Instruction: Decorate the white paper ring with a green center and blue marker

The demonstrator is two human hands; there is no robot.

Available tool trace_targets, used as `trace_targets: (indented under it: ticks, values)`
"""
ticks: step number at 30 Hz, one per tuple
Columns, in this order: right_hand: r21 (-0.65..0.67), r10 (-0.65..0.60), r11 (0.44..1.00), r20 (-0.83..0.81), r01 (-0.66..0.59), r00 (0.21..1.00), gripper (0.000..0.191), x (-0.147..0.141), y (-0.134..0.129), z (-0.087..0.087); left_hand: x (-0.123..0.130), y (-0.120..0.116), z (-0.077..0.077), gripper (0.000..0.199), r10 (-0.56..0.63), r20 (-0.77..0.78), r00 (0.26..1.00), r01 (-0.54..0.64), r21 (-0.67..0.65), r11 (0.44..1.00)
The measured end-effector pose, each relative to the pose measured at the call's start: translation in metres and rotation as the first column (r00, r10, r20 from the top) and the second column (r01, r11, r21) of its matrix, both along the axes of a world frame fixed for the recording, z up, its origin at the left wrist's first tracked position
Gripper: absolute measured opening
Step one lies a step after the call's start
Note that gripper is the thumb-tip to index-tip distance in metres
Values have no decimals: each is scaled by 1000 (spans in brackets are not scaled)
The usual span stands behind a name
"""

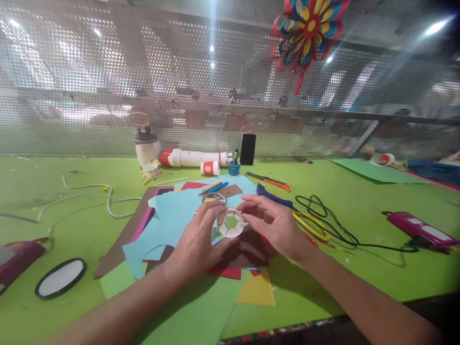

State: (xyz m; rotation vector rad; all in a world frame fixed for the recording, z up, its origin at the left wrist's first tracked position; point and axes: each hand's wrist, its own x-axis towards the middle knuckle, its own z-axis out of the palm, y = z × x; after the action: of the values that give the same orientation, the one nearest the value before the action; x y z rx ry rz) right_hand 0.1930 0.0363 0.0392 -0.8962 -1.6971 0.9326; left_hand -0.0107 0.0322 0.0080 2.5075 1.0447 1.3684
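Note:
A small round white piece [223, 229] with dark dividing lines and a green hexagonal middle is held up in front of me, above the coloured paper. My left hand [196, 237] grips its left side and underside, with the thumb below. At its upper right edge, the fingers and thumb of my right hand [276, 227] pinch it. Just behind my left fingers lies a clear ring-shaped item [217, 195], partly hidden. Light blue paper [168, 215] and brown card [253, 247] lie under my hands.
A glue gun [419, 227] with a black cord lies right; another magenta tool [21, 258] is far left. Blue-handled pliers [273, 195], a cutter [273, 182], pens [217, 187], a paper cup [210, 167] and a spray bottle [146, 148] lie or stand beyond. Perforated metal [201, 110] closes the back.

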Motion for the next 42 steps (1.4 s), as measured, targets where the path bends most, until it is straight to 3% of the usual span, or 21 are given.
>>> trace_targets:
  ticks: [16, 28, 35, 38, 42]
  values:
    - [-25, -29, 999, -19, 29, 999, 37, -7, -10, -5, 5, -8, 3, 45, -13, -26, 1000, 14, 36, 999]
    - [-71, -43, 997, -25, 41, 999, 37, -8, -7, -8, 6, -7, 1, 45, -33, -10, 999, 32, -48, 998]
    - [-172, -19, 985, -59, 9, 998, 40, -5, -2, -4, 5, -11, 5, 64, -40, -11, 999, 37, -197, 980]
    - [-212, 6, 977, -63, -19, 998, 41, -4, -1, -2, 3, -12, 7, 66, -96, -19, 995, 89, -213, 973]
    - [-245, 52, 967, -68, -67, 996, 44, -3, -3, 2, 3, -10, 7, 53, -169, 11, 986, 168, -174, 970]
